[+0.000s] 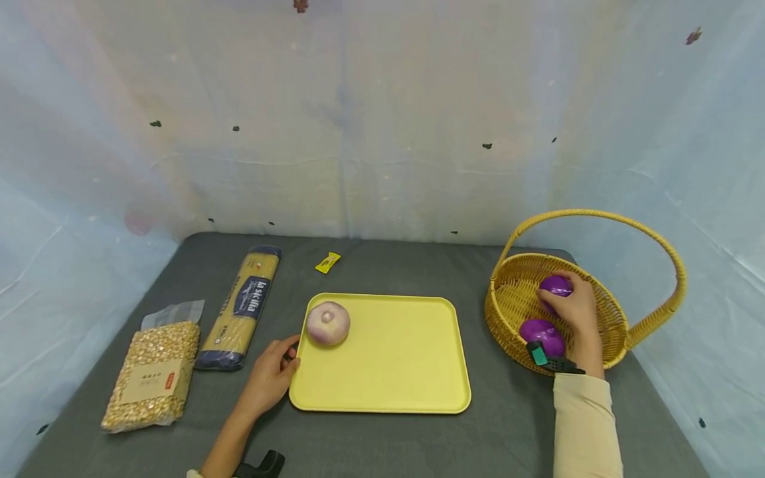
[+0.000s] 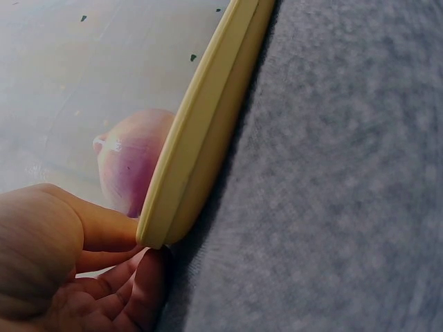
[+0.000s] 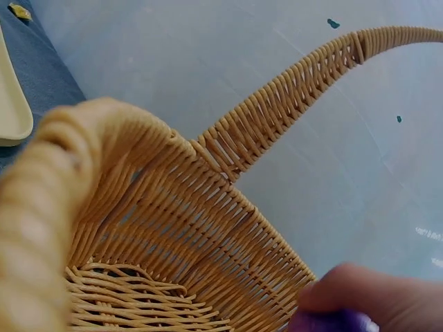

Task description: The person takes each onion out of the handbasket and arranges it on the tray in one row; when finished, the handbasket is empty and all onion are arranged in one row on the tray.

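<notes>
right hand (image 1: 576, 307) has its fingers curled round a shiny purple thing (image 1: 556, 286) inside the basket (image 1: 505, 311), second purple thing (image 1: 542, 336) near it. left hand (image 1: 270, 377) pinches the left edge of the tray (image 1: 388, 362), onion (image 1: 328, 323) sitting on that.

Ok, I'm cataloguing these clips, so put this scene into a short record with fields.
Left hand: holds the left edge of the yellow tray
Right hand: inside the wicker basket, gripping a purple round item
On tray: one onion-like bulb, far left corner
Also in basket: second purple item, nearer the person
Left of tray: bag of yellow kernels, long pasta pack
Beyond tray: small yellow packet
Surface: dark grey tabletop
</notes>
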The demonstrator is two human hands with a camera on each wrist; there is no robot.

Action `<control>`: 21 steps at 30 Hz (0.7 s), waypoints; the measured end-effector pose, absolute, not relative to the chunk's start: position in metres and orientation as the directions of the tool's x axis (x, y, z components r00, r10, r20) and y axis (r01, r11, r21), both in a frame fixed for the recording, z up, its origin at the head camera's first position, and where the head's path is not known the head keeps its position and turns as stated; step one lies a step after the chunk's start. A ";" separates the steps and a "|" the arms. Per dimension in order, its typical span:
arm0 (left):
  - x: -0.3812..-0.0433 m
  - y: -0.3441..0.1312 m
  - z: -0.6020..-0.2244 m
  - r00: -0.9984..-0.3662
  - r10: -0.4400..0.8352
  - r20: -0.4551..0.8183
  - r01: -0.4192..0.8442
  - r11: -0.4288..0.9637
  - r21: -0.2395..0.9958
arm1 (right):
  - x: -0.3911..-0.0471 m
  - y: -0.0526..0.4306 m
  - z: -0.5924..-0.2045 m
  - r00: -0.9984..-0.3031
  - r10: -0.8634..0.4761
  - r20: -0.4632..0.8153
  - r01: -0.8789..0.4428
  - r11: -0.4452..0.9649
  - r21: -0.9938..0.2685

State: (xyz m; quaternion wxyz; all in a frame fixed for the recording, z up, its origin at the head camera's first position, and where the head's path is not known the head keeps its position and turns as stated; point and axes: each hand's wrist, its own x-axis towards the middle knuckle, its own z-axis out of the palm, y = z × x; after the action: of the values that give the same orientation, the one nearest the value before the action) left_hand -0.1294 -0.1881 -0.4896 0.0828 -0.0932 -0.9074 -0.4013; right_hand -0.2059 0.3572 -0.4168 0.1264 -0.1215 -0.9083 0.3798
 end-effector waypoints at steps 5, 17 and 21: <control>-0.129 -0.188 -0.488 -0.969 0.107 0.222 0.236 0.660 0.713 | -0.207 0.352 -0.410 -0.929 0.309 0.203 0.060 0.666 -0.743; -0.130 -0.188 -0.489 -0.974 0.099 0.205 0.219 0.653 0.725 | -0.196 0.331 -0.389 -0.929 0.293 0.224 -0.017 0.574 -0.819; -0.129 -0.188 -0.489 -0.976 0.098 0.196 0.212 0.648 0.732 | -0.193 0.325 -0.381 -0.930 0.279 0.238 -0.045 0.557 -0.829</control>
State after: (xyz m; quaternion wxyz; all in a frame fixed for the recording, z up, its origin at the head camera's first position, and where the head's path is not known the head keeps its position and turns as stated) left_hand -0.1295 -0.1882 -0.4887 0.0694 -0.0858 -0.9050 -0.4108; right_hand -0.1926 0.3245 -0.3809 0.1739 -0.0677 -0.8651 0.4656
